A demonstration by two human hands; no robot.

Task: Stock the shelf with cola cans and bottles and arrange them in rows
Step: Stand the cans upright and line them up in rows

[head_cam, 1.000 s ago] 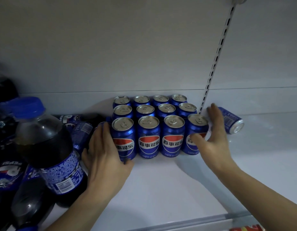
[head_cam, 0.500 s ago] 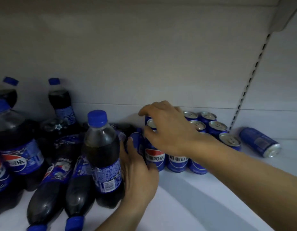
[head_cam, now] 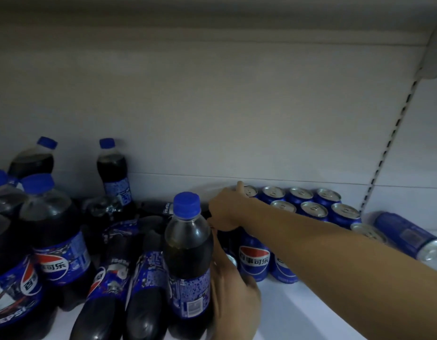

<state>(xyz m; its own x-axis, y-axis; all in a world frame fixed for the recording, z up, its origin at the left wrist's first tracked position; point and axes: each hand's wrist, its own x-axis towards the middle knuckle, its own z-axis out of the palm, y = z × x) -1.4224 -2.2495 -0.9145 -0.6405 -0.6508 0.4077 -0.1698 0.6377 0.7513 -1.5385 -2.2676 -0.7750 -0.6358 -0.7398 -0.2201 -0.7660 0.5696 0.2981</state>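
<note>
Blue cola cans (head_cam: 254,260) stand in rows on the white shelf (head_cam: 310,310), partly covered by my right forearm. One can (head_cam: 406,235) lies on its side to their right. An upright cola bottle (head_cam: 188,253) with a blue cap stands just left of the cans. My left hand (head_cam: 233,293) rests with relaxed fingers between this bottle and the cans. My right hand (head_cam: 226,209) reaches left across the can tops. Its fingers curl down behind the bottle's cap, towards a dark bottle lying there. Its fingertips are hidden.
Two bottles (head_cam: 129,290) lie on their sides left of the upright one. Large cola bottles (head_cam: 55,229) crowd the left. A smaller bottle (head_cam: 113,173) stands at the back wall. A slotted rail (head_cam: 389,148) runs up the wall at right.
My right hand has left the can tops and moved left, behind the upright bottle. The view has shifted left and closer. My left hand stays beside the cans.
</note>
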